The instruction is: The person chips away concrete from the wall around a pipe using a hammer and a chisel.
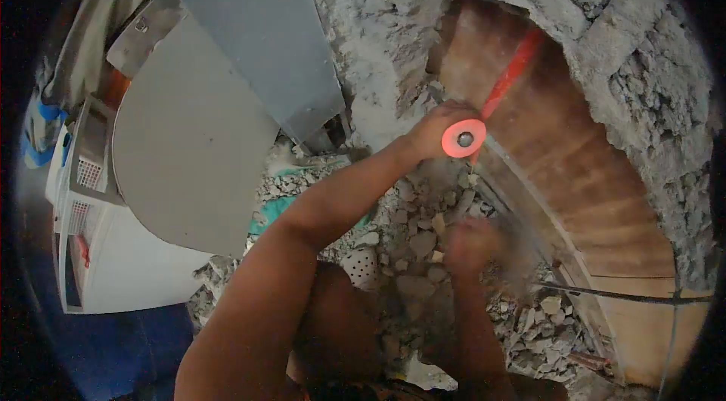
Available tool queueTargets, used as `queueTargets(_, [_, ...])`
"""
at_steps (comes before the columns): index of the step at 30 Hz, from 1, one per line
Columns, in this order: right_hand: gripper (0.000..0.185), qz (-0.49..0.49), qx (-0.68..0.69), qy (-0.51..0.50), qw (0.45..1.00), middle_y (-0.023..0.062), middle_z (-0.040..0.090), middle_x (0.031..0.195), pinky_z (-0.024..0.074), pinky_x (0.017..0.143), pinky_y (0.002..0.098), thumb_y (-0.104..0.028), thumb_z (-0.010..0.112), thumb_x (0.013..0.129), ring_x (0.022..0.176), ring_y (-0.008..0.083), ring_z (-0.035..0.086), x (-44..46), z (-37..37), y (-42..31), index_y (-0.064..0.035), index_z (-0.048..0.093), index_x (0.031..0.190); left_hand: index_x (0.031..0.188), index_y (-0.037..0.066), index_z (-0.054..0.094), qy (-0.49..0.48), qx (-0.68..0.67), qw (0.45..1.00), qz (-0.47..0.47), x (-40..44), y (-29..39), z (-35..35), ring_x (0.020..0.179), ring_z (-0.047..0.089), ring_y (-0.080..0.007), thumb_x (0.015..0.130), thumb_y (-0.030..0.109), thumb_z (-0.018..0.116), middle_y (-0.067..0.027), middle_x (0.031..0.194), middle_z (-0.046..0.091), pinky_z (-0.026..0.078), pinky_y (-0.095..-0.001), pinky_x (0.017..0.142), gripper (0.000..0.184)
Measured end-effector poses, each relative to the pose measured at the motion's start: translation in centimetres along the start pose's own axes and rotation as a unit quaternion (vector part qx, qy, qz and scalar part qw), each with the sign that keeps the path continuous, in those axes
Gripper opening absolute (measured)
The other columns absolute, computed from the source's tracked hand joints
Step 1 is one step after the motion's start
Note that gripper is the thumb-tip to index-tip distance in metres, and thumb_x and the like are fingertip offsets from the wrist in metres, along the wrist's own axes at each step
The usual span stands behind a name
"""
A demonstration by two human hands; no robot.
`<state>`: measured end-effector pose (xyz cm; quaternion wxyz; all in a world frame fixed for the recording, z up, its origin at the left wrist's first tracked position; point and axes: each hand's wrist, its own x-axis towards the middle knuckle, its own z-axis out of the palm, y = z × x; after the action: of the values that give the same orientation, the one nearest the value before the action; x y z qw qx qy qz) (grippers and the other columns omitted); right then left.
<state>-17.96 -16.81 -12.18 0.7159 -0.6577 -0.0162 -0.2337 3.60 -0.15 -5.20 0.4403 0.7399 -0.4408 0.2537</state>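
My left hand (442,129) is wrapped round a chisel, seen nearly end-on. Its round pink-orange hand guard (454,145) and metal striking end (465,139) face up towards me. The chisel's tip is hidden below the hand. Just beyond, a red strip (514,72) runs across a curved brown wooden surface (560,136). Lower and to the right, my right hand (475,246) is smeared by motion but looks closed. A grey blur beside it may be a tool; its shape cannot be made out. Broken rubble (416,250) lies beneath both hands.
Rough, broken concrete (378,30) borders the wood above and to the right. On the left stand a grey board (257,15), a large round grey panel (197,144) and a white plastic unit (136,265). A dark cable (628,293) crosses the lower right.
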Motion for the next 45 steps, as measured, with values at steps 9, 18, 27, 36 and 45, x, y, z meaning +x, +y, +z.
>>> queueTargets(9, [0.026, 0.051, -0.363, -0.096, 0.925, 0.0139, 0.057, 0.077, 0.0457, 0.073, 0.0389, -0.026, 0.057, 0.089, 0.078, 0.0249, 0.057, -1.4, 1.0, -6.7, -0.0015, 0.06, 0.095, 0.106, 0.01, 0.064, -0.05, -0.03, 0.998, -0.017, -1.9, -0.1, -2.1, 0.096, 0.063, -0.0267, 0.066, 0.017, 0.078, -0.0058, 0.109, 0.067, 0.047, -0.0382, 0.087, 0.042])
queueTargets(18, [0.029, 0.323, -0.411, -0.217, 0.824, 0.0134, 0.058, 0.083, 0.047, 0.069, 0.0319, -0.023, 0.057, 0.092, 0.077, 0.0213, 0.058, 0.4, 2.7, -1.2, 0.0025, 0.056, 0.106, 0.102, 0.011, 0.066, -0.057, -0.039, 0.998, 0.013, -3.6, -0.8, -3.4, 0.099, 0.059, -0.0284, 0.066, 0.022, 0.079, -0.0058, 0.108, 0.066, 0.047, -0.0387, 0.086, 0.039])
queueTargets(27, [0.033, 0.064, -0.427, -0.079, 0.898, 0.0167, 0.062, 0.079, 0.0467, 0.055, 0.0403, -0.025, 0.063, 0.089, 0.064, 0.0266, 0.061, -8.5, -4.6, 9.9, 0.0013, 0.058, 0.108, 0.097, 0.011, 0.063, -0.222, 0.05, 0.965, 0.128, -6.1, 3.9, 0.2, 0.094, 0.055, -0.0249, 0.074, 0.02, 0.07, -0.0042, 0.093, 0.056, 0.042, -0.0416, 0.093, 0.026])
queueTargets(36, [0.033, 0.156, -0.396, 0.025, 0.905, 0.0115, 0.057, 0.061, 0.0438, 0.051, 0.0391, -0.025, 0.064, 0.087, 0.054, 0.0241, 0.057, -4.6, -4.3, 5.9, 0.0025, 0.058, 0.07, 0.107, 0.015, 0.064, -0.202, 0.093, 0.971, 0.089, -4.6, 1.6, 1.4, 0.1, 0.053, -0.0219, 0.07, 0.02, 0.069, -0.0028, 0.096, 0.055, 0.04, -0.0421, 0.094, 0.038])
queueTargets(45, [0.027, 0.236, 0.051, -0.126, 0.962, 0.0114, 0.06, 0.078, 0.046, 0.057, 0.0361, -0.024, 0.058, 0.091, 0.067, 0.0213, 0.059, -3.6, -7.1, 0.5, 0.0026, 0.059, 0.086, 0.108, 0.009, 0.062, -0.219, 0.048, 0.975, -0.001, -3.4, 0.1, 0.8, 0.104, 0.055, -0.0283, 0.066, 0.017, 0.072, -0.0077, 0.107, 0.059, 0.042, -0.0404, 0.095, 0.043])
